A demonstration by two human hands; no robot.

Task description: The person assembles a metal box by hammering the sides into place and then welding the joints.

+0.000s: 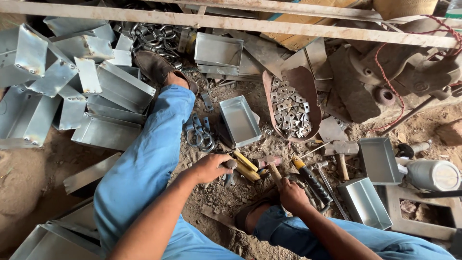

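Open sheet-metal boxes (86, 86) pile along the dirt floor's (29, 178) far left edge; a scoop of small brackets (290, 113) sits farther right. The left hand (210, 167) is closed around a small metal piece (230, 166). The right hand (292, 195) grips a hammer's (270, 163) wooden handle, its head just beside the left hand.

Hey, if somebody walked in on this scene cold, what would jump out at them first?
Probably the heap of shiny sheet-metal boxes piled at upper left, beside the blue trouser leg. Next, the two hands low in the middle: the right hand grips a wooden-handled hammer, and the left hand holds a small metal tool on the sandy ground.
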